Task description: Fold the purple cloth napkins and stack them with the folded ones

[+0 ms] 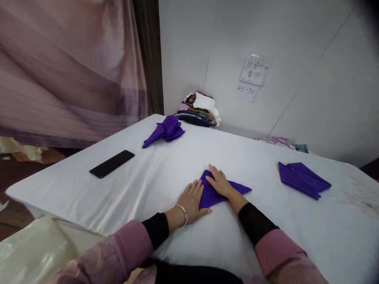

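A folded purple napkin [211, 197] lies flat in front of me on the white-covered table, with a pointed corner reaching to the right. My left hand [191, 201], a silver bangle at its wrist, rests flat along the napkin's left edge with its thumb stretched along the near side. Over the napkin's upper part lies my right hand [219, 182], palm down with the fingers extended, hiding some of the cloth. Neither hand grips anything.
White cloth covers the table [124, 201]. A black phone-like slab [112, 163] lies left, a bunched purple napkin [166, 131] farther back, another folded purple napkin [303, 179] at right. Folded clothes [201, 108] are piled by the wall; a pink curtain [71, 71] hangs left.
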`<state>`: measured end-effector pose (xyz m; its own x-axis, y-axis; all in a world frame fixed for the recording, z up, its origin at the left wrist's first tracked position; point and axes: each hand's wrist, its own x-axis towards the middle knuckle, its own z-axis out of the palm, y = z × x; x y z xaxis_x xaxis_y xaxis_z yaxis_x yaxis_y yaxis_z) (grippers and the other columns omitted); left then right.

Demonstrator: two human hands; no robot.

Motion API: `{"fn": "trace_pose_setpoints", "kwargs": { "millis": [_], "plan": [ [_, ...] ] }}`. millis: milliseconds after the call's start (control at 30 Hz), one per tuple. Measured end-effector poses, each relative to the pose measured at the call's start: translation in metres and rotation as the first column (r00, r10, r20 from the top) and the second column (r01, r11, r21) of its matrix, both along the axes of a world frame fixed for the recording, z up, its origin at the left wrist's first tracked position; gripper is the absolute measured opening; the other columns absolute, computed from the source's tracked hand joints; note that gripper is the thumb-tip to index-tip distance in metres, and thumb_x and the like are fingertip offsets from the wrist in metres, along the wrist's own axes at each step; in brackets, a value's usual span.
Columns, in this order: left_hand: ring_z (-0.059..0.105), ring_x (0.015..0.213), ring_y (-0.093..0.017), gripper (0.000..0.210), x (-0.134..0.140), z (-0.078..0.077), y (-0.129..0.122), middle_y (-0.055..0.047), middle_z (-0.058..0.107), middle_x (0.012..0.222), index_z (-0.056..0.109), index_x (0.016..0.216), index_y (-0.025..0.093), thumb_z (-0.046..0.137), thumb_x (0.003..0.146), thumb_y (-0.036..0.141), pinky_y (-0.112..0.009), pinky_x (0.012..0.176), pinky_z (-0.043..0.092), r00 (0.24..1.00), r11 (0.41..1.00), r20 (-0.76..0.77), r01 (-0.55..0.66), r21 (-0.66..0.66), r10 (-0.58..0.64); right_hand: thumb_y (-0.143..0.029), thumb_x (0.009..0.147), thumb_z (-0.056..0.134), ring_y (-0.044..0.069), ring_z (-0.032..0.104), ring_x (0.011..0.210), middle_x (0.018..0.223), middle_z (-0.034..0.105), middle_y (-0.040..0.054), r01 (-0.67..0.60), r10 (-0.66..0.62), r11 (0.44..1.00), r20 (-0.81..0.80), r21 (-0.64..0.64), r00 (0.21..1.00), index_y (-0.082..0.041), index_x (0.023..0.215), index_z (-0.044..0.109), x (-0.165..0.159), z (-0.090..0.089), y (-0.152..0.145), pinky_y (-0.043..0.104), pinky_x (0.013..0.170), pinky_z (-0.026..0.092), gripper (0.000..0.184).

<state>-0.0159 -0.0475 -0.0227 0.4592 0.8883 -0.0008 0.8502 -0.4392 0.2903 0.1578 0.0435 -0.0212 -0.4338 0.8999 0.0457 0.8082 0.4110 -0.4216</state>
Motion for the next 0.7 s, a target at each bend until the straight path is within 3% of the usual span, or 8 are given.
{"fn": "trace_pose_setpoints", "kwargs": {
  "millis": [100,233,400,700],
  "plan": [
    [0.011,0.138,-0.032,0.092,0.0,-0.003,0.001,-0.019,0.019,0.149,0.027,0.14,0.008,0.034,0.076,0.073,-0.049,0.111,0.013,1.0,1.0,0.008,0.001,0.023,-0.001,-0.048,0.092,0.027,0.019,0.012,0.139,0.15,0.019,0.0083,0.038,-0.036,0.998,-0.04,0.057,0.999,-0.019,0.145,0.014,0.005,0.009,-0.007,0.045,0.111,0.013,0.062],
    [0.012,0.138,-0.032,0.091,0.001,-0.007,0.002,-0.019,0.021,0.149,0.028,0.14,0.008,0.037,0.076,0.072,-0.048,0.111,0.013,1.0,0.999,0.018,-0.001,0.041,0.001,-0.05,0.092,0.029,0.022,0.012,0.139,0.15,0.021,0.0086,-0.084,0.074,0.984,0.075,0.156,0.995,-0.021,0.145,0.018,0.007,0.016,-0.026,0.049,0.111,0.01,0.061],
    [0.014,0.138,-0.032,0.09,0.001,-0.004,0.001,-0.019,0.023,0.148,0.031,0.139,0.007,0.039,0.076,0.07,-0.048,0.111,0.014,1.0,0.999,0.022,-0.008,0.037,0.008,-0.055,0.091,0.027,0.022,0.012,0.139,0.149,0.022,0.0081,-0.23,0.209,0.968,0.183,0.103,0.961,-0.018,0.143,0.024,0.003,0.012,-0.031,0.048,0.111,0.01,0.064],
    [0.018,0.137,-0.031,0.086,-0.003,0.004,0.001,-0.018,0.028,0.146,0.033,0.138,0.01,0.035,0.078,0.071,-0.049,0.11,0.017,0.998,1.0,0.055,-0.01,-0.004,0.01,-0.058,0.09,0.025,0.022,0.014,0.138,0.149,0.022,0.0087,-0.255,0.235,0.963,0.195,0.083,0.952,-0.017,0.143,0.025,0.002,0.008,-0.026,0.047,0.111,0.012,0.067]
  ]
}}
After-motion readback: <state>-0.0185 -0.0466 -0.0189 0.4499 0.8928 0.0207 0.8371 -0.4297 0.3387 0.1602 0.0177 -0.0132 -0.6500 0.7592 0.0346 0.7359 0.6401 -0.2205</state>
